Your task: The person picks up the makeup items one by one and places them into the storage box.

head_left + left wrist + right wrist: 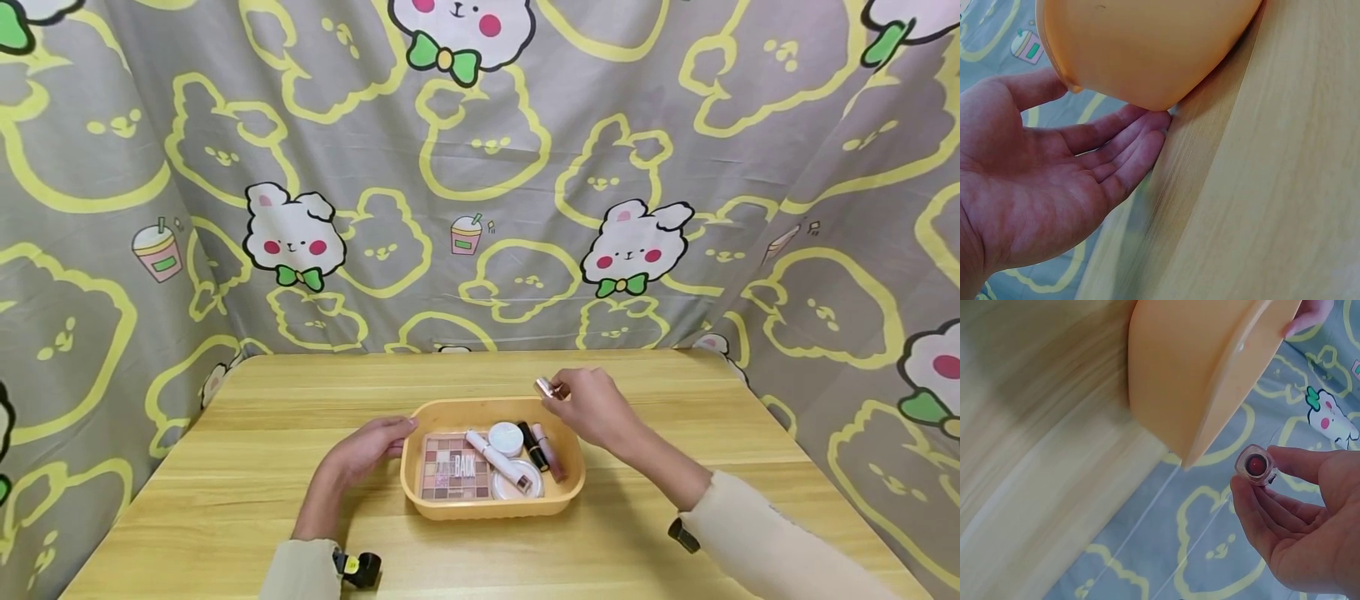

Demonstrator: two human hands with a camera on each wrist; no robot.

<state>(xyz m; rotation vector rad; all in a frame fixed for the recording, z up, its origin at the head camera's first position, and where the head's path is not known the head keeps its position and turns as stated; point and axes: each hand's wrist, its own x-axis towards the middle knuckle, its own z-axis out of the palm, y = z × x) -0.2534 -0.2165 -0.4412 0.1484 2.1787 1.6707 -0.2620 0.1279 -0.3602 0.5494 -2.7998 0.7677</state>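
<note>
A light-orange plastic basket (491,507) stands on the wooden table. It holds an eyeshadow palette (453,468), a white tube (497,460) lying diagonally, a small white round jar (506,439), a round clear-edged compact (534,479), a black tube (533,447) and a pink lip gloss tube (548,452). My left hand (372,446) holds the basket's left end, thumb over the rim, fingers against the outside low on the wall. Above the far right corner, my right hand (597,406) pinches a lipstick tube (1255,464) by thumb and fingers; its end shows a dark red circle.
The wooden table (225,500) extends around the basket on all sides. A grey curtain (480,275) with rabbit drawings hangs behind the table and along both sides. Each wrist carries a small black camera, such as the left wrist camera (363,570).
</note>
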